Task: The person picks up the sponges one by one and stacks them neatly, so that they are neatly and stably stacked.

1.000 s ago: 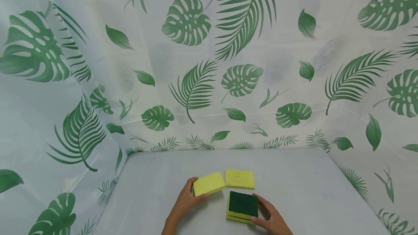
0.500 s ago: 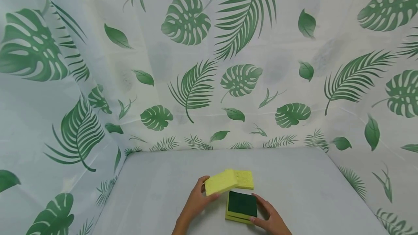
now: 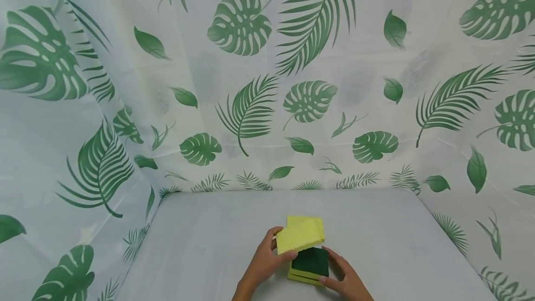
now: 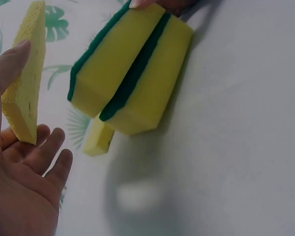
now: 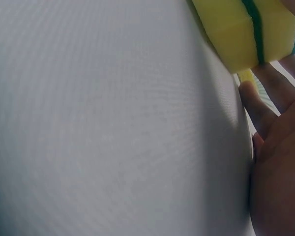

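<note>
My left hand (image 3: 265,258) pinches a plain yellow sponge (image 3: 297,239) between thumb and fingers, off the table and tilted. In the head view this sponge overlaps the back of a stack of two scrub sponges (image 3: 311,261), yellow foam with dark green pads, green side up. With thumb at the near side and fingers at the far side, my right hand (image 3: 348,278) grips the stack's right end. In the left wrist view a gap separates the held sponge (image 4: 30,81) from the stack (image 4: 150,91). Another yellow sponge (image 3: 304,220) lies behind, partly hidden.
A pale grey-white table surface (image 3: 209,231) spreads around the sponges. White cloth with green leaf prints (image 3: 259,166) hangs along the back and both sides, meeting the table's edges.
My left hand has carried the yellow sponge to the right, from beside the back sponge to in front of it and near the stack. My right hand has stayed on the stack.
</note>
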The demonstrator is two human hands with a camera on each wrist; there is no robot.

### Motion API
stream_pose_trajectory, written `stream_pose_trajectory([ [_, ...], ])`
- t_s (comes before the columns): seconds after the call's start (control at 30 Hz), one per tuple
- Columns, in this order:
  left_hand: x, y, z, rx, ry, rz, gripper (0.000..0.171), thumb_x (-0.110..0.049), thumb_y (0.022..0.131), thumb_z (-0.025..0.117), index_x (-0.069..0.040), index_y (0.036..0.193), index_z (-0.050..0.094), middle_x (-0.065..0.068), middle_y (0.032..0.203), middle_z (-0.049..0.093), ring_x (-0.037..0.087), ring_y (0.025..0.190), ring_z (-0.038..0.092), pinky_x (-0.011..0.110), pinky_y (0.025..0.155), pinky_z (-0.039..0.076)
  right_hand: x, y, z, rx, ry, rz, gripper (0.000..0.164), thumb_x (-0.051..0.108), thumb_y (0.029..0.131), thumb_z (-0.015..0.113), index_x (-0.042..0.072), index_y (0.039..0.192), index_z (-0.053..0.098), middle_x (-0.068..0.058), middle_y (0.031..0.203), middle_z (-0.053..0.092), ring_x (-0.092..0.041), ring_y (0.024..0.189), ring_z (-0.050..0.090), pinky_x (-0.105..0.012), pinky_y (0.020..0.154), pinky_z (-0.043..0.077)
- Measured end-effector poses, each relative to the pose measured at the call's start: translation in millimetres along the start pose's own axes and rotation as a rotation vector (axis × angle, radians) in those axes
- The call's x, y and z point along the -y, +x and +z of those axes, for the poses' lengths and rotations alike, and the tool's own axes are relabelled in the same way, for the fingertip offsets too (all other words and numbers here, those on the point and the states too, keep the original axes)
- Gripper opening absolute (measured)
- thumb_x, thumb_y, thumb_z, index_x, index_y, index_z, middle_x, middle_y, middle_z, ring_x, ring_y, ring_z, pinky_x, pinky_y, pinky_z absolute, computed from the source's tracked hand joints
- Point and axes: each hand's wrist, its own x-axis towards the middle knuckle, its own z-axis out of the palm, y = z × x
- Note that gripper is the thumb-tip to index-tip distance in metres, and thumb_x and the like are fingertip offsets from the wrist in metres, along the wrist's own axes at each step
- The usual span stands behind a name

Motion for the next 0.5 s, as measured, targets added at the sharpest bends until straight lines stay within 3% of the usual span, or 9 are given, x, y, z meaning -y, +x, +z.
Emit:
stream_pose_trajectory([
  [0.5, -1.4, -7.1, 14.2, 0.062, 0.106, 0.026, 0.090, -0.046, 0.087, 0.090, -0.017, 0.159, 0.045, 0.015, 0.162, 0.046, 0.037, 0.140, 0.054, 0.059, 0.111, 0.047, 3, 1, 2, -0.021, -0.047, 0.060, 0.108, 0.048, 0.084, 0.091, -0.009, 0.159, 0.039, -0.039, 0.162, 0.034, -0.062, 0.148, 0.029, -0.077, 0.115, 0.027],
])
